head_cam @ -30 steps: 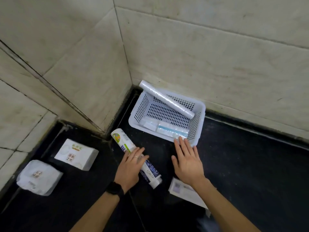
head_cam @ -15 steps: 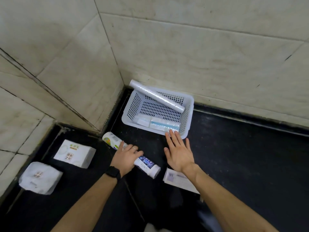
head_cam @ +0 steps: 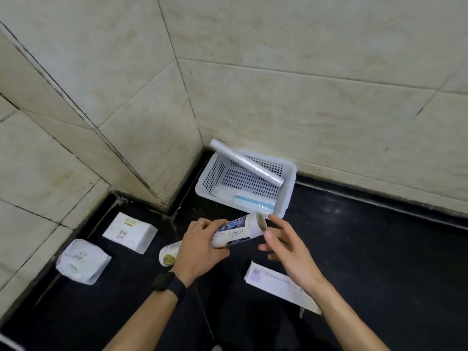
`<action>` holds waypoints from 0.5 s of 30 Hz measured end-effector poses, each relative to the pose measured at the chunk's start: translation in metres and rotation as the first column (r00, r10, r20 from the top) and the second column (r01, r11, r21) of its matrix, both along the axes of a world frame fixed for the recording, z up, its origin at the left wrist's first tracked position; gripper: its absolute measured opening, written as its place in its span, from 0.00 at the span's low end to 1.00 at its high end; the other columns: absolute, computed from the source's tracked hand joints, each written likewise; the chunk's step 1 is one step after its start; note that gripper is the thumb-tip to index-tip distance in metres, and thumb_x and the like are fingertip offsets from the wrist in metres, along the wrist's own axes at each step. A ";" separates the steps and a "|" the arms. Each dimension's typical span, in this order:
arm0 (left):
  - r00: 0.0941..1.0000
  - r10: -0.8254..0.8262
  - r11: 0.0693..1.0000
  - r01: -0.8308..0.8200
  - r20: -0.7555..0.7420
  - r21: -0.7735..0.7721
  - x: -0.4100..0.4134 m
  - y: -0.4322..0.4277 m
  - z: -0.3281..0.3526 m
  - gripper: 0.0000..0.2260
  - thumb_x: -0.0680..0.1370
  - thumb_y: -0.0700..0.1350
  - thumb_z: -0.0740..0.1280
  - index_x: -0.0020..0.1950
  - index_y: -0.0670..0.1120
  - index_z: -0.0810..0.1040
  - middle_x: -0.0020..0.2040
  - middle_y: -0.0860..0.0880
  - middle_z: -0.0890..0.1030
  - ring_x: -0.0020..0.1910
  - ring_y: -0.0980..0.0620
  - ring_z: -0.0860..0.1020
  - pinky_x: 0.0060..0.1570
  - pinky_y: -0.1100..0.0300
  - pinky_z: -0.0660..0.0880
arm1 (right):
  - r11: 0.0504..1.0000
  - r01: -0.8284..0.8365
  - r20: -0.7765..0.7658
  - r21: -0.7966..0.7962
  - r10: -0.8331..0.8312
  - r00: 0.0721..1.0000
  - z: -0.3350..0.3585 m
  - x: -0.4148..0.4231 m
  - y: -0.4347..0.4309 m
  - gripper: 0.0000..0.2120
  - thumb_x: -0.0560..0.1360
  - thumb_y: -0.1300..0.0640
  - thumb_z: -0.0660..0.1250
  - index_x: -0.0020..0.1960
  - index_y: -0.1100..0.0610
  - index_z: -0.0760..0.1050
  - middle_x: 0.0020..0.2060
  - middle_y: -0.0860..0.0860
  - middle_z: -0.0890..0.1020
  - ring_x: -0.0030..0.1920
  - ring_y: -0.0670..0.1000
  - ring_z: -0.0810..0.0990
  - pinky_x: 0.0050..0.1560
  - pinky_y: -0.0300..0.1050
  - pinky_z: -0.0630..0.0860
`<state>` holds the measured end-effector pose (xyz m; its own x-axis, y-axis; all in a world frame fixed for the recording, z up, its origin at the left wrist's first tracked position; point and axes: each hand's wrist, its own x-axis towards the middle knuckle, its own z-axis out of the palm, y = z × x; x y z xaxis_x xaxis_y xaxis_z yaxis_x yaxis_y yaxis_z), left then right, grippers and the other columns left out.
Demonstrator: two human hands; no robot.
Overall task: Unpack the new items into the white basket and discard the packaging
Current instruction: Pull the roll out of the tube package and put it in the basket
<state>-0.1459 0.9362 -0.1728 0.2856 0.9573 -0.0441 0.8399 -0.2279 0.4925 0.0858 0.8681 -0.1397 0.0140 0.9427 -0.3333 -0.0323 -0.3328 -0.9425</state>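
My left hand (head_cam: 200, 252) grips the middle of a long white tube (head_cam: 238, 230) with a blue label, held just above the black counter. Its round end points up and right, and its other end, with a green logo, sticks out left of my hand. My right hand (head_cam: 288, 247) hovers open beside the raised end, its thumb close to the rim. The white basket (head_cam: 288, 196) stands in the corner just beyond, holding a clear-wrapped roll (head_cam: 248, 165) laid across it and a blue-and-white wrapped item (head_cam: 253, 200).
A flat white carton (head_cam: 271, 281) lies on the counter under my right forearm. Two white wrapped packs (head_cam: 129, 231) (head_cam: 81, 259) sit at the left near the tiled wall. Tiled walls close the counter off at the back and left.
My left hand has closed round the tube and lifted it off the counter, swinging its blue end up and right. My right hand has left the counter and moved to the tube's end.
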 end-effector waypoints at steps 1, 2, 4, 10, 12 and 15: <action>1.000 -0.017 1.000 0.016 -0.019 -0.007 0.005 -0.004 0.002 0.30 0.63 0.59 0.70 0.66 0.61 0.74 0.51 0.55 0.71 0.49 0.55 0.69 0.52 0.58 0.70 | 1.000 0.007 -0.015 -0.003 -0.008 1.000 -0.001 0.000 -0.004 0.29 0.71 0.39 0.68 0.71 0.41 0.68 0.58 0.46 0.83 0.52 0.49 0.86 0.53 0.46 0.81; 0.999 -0.037 0.999 0.036 -0.034 -0.022 0.011 -0.007 0.004 0.30 0.64 0.59 0.70 0.66 0.61 0.73 0.51 0.54 0.71 0.48 0.55 0.71 0.51 0.59 0.71 | 1.000 0.021 -0.029 -0.009 -0.021 0.999 -0.002 0.001 -0.007 0.29 0.71 0.40 0.69 0.70 0.41 0.68 0.57 0.46 0.83 0.52 0.49 0.86 0.52 0.45 0.81; 0.994 -0.083 0.995 0.078 -0.073 -0.064 0.020 -0.014 0.008 0.30 0.65 0.59 0.71 0.67 0.62 0.71 0.53 0.55 0.70 0.48 0.55 0.74 0.50 0.61 0.71 | 0.998 0.069 -0.032 -0.012 -0.069 0.997 -0.005 0.004 -0.012 0.24 0.73 0.44 0.71 0.68 0.42 0.71 0.55 0.48 0.84 0.51 0.49 0.86 0.51 0.46 0.82; 0.956 -0.182 0.983 0.168 -0.232 -0.075 0.034 -0.023 0.016 0.30 0.67 0.62 0.67 0.68 0.64 0.66 0.55 0.57 0.70 0.42 0.57 0.71 0.45 0.61 0.69 | 0.990 0.142 -0.010 0.013 -0.142 0.990 -0.014 0.024 -0.026 0.12 0.77 0.51 0.70 0.61 0.45 0.78 0.51 0.48 0.87 0.50 0.49 0.86 0.52 0.45 0.82; 0.948 -0.203 0.978 0.185 -0.245 -0.092 0.032 -0.025 0.015 0.29 0.67 0.62 0.66 0.67 0.65 0.65 0.54 0.58 0.71 0.44 0.55 0.75 0.44 0.59 0.72 | 0.983 0.182 -0.032 0.015 -0.181 0.983 -0.014 0.032 -0.028 0.14 0.78 0.52 0.70 0.63 0.45 0.78 0.53 0.46 0.86 0.52 0.47 0.85 0.51 0.43 0.82; 0.945 -0.187 0.980 0.163 -0.269 -0.110 0.016 -0.024 0.011 0.27 0.68 0.59 0.67 0.67 0.64 0.66 0.53 0.58 0.75 0.49 0.54 0.78 0.43 0.59 0.71 | 0.942 0.334 -0.088 -0.019 -0.334 0.938 -0.014 0.054 -0.028 0.17 0.77 0.53 0.70 0.66 0.51 0.78 0.55 0.48 0.85 0.53 0.48 0.85 0.50 0.42 0.82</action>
